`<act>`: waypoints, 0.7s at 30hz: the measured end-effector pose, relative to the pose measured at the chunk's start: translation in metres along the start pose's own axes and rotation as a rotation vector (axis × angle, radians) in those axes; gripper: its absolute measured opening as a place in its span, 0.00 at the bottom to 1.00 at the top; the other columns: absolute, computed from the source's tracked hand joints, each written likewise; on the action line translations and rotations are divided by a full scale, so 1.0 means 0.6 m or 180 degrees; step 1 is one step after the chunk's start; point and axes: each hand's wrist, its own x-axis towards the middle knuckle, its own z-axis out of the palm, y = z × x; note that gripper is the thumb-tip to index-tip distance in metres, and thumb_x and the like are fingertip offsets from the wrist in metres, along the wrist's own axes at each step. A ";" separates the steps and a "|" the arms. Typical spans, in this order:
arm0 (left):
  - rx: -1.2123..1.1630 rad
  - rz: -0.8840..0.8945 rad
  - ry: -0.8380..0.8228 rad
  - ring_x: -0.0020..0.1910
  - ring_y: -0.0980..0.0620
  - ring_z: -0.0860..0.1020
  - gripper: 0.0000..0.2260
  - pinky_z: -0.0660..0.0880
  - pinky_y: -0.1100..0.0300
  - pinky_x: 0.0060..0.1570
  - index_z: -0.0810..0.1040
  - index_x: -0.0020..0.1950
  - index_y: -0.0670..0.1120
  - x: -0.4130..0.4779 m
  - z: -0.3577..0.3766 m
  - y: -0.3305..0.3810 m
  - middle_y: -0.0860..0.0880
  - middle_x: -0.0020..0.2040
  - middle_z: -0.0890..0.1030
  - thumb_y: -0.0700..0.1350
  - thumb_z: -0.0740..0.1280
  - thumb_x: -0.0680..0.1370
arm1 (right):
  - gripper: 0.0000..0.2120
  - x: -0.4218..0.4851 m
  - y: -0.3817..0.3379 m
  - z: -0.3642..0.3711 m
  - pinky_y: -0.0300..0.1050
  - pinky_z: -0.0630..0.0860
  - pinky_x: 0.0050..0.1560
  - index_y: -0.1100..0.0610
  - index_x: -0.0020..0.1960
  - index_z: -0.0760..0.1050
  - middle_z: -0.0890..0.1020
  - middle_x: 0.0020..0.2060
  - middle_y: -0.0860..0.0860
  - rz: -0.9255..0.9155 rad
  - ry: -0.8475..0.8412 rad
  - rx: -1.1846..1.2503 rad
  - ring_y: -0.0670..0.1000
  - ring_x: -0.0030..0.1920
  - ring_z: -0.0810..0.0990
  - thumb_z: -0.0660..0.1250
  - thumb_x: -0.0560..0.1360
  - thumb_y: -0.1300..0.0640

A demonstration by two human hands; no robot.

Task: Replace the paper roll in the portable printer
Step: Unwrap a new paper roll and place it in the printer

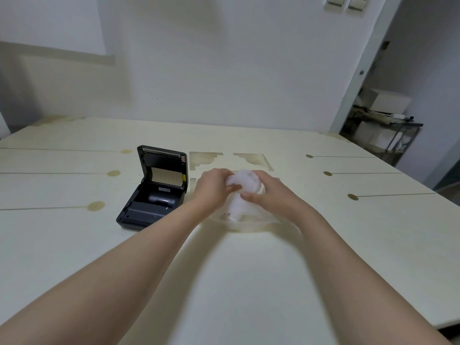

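A small black portable printer point(151, 195) sits on the pale table point(99, 245) with its lid swung up, and its paper bay shows a dark grey cylinder inside. To its right, both hands hold a white paper roll point(242, 185), blurred by motion. My left hand point(214, 188) grips the roll's left side. My right hand point(266, 192) wraps its right side from the front. A trail of white paper or wrapper point(234, 207) hangs from the roll down to the table.
Clear plastic wrapping point(249, 224) lies on the table under my hands. The tabletop has thin dark slots ending in round holes point(95, 206) and stepped cut-outs point(206, 159) behind my hands. A metal shelf with boxes point(383, 125) stands beyond the table's far right corner.
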 end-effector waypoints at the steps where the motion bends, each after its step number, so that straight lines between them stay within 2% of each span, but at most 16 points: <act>1: 0.0004 -0.0038 -0.0025 0.46 0.44 0.76 0.07 0.65 0.59 0.33 0.79 0.44 0.47 0.001 0.002 -0.003 0.49 0.38 0.79 0.49 0.69 0.78 | 0.23 0.001 0.005 0.004 0.49 0.69 0.66 0.48 0.69 0.71 0.76 0.67 0.49 0.0030 0.0159 -0.0206 0.51 0.66 0.72 0.69 0.76 0.47; 2: 0.0090 -0.0068 -0.0067 0.48 0.44 0.75 0.09 0.65 0.57 0.34 0.78 0.43 0.48 0.001 0.004 -0.006 0.49 0.39 0.77 0.51 0.69 0.78 | 0.19 0.003 0.007 0.008 0.51 0.70 0.64 0.49 0.66 0.73 0.80 0.61 0.50 0.0067 0.0418 -0.0418 0.53 0.63 0.75 0.68 0.76 0.48; 3: 0.0220 -0.0049 -0.0017 0.54 0.43 0.74 0.09 0.66 0.57 0.39 0.79 0.47 0.48 0.000 0.009 -0.009 0.48 0.46 0.78 0.53 0.68 0.78 | 0.16 0.006 0.010 0.011 0.51 0.72 0.61 0.50 0.63 0.75 0.83 0.56 0.51 0.0160 0.0677 -0.0513 0.54 0.60 0.77 0.68 0.76 0.50; 5: 0.0366 0.0254 0.0296 0.66 0.44 0.68 0.13 0.68 0.56 0.57 0.79 0.61 0.52 -0.009 0.013 -0.015 0.47 0.64 0.73 0.51 0.70 0.77 | 0.15 0.013 0.011 0.015 0.49 0.74 0.53 0.52 0.62 0.72 0.83 0.51 0.54 0.0444 0.1027 -0.0336 0.56 0.55 0.79 0.67 0.77 0.52; 6: 0.0272 0.0649 0.0468 0.70 0.45 0.66 0.16 0.66 0.55 0.64 0.77 0.64 0.53 -0.012 0.012 -0.017 0.47 0.70 0.70 0.48 0.71 0.77 | 0.16 0.016 0.011 0.015 0.50 0.74 0.51 0.53 0.63 0.69 0.83 0.51 0.55 0.0553 0.1122 -0.0261 0.58 0.54 0.79 0.67 0.77 0.53; 7: 0.0175 0.1055 0.0501 0.71 0.47 0.66 0.16 0.64 0.53 0.69 0.78 0.64 0.53 -0.015 0.008 -0.017 0.48 0.72 0.70 0.45 0.71 0.76 | 0.16 0.019 0.011 0.016 0.50 0.74 0.50 0.54 0.63 0.67 0.82 0.50 0.57 0.0628 0.1209 -0.0235 0.60 0.53 0.79 0.66 0.78 0.54; 9: 0.0241 0.1537 0.0107 0.71 0.52 0.69 0.12 0.56 0.49 0.75 0.79 0.61 0.54 -0.022 -0.003 -0.017 0.53 0.69 0.75 0.47 0.68 0.78 | 0.14 0.023 0.010 0.020 0.51 0.73 0.47 0.56 0.62 0.66 0.80 0.47 0.57 0.0660 0.1364 -0.0308 0.61 0.50 0.79 0.64 0.79 0.56; 11: 0.0629 0.1473 -0.0471 0.74 0.56 0.66 0.11 0.46 0.50 0.77 0.79 0.61 0.57 -0.027 -0.005 -0.022 0.57 0.66 0.78 0.53 0.66 0.79 | 0.10 0.025 0.011 0.026 0.49 0.70 0.43 0.56 0.59 0.65 0.78 0.42 0.56 0.0633 0.1470 -0.0324 0.61 0.46 0.78 0.62 0.79 0.58; 13: 0.0873 0.1217 -0.0664 0.75 0.56 0.64 0.16 0.44 0.51 0.77 0.77 0.63 0.59 -0.034 -0.002 -0.033 0.56 0.68 0.77 0.59 0.68 0.76 | 0.07 0.023 0.013 0.030 0.47 0.68 0.41 0.55 0.57 0.66 0.77 0.41 0.57 0.0569 0.1488 -0.0258 0.60 0.42 0.76 0.60 0.80 0.59; 15: 0.0909 0.0906 -0.0737 0.74 0.54 0.65 0.23 0.48 0.50 0.76 0.74 0.67 0.60 -0.041 -0.001 -0.039 0.53 0.69 0.76 0.62 0.70 0.73 | 0.04 0.019 0.012 0.031 0.46 0.67 0.41 0.53 0.54 0.68 0.81 0.45 0.57 0.0464 0.1333 -0.0123 0.59 0.44 0.77 0.59 0.80 0.59; 16: 0.0963 0.0804 -0.0777 0.74 0.53 0.66 0.27 0.52 0.51 0.75 0.72 0.70 0.60 -0.043 0.001 -0.041 0.53 0.69 0.76 0.63 0.70 0.72 | 0.04 0.016 0.011 0.030 0.45 0.68 0.43 0.53 0.55 0.70 0.81 0.50 0.56 0.0381 0.1203 -0.0069 0.59 0.47 0.78 0.59 0.80 0.58; 18: 0.1148 0.0680 -0.0899 0.73 0.50 0.66 0.32 0.56 0.53 0.71 0.69 0.73 0.56 -0.045 0.006 -0.045 0.52 0.68 0.77 0.63 0.70 0.71 | 0.10 0.008 0.011 0.031 0.45 0.71 0.52 0.51 0.61 0.73 0.75 0.63 0.52 0.0135 0.0924 -0.0130 0.56 0.58 0.78 0.63 0.80 0.53; 20: 0.1225 0.0519 -0.0942 0.74 0.48 0.64 0.36 0.57 0.52 0.71 0.66 0.74 0.54 -0.047 0.012 -0.049 0.51 0.69 0.75 0.65 0.70 0.70 | 0.16 -0.002 0.010 0.033 0.50 0.69 0.64 0.50 0.64 0.73 0.67 0.71 0.52 0.0040 0.0973 -0.0472 0.56 0.68 0.69 0.65 0.78 0.48; 21: 0.1142 0.0366 -0.0960 0.75 0.47 0.63 0.39 0.58 0.51 0.71 0.63 0.76 0.54 -0.049 0.014 -0.050 0.49 0.71 0.72 0.65 0.71 0.69 | 0.16 -0.009 0.008 0.036 0.52 0.66 0.66 0.51 0.61 0.76 0.66 0.72 0.51 0.0045 0.1240 -0.0696 0.56 0.71 0.65 0.67 0.77 0.46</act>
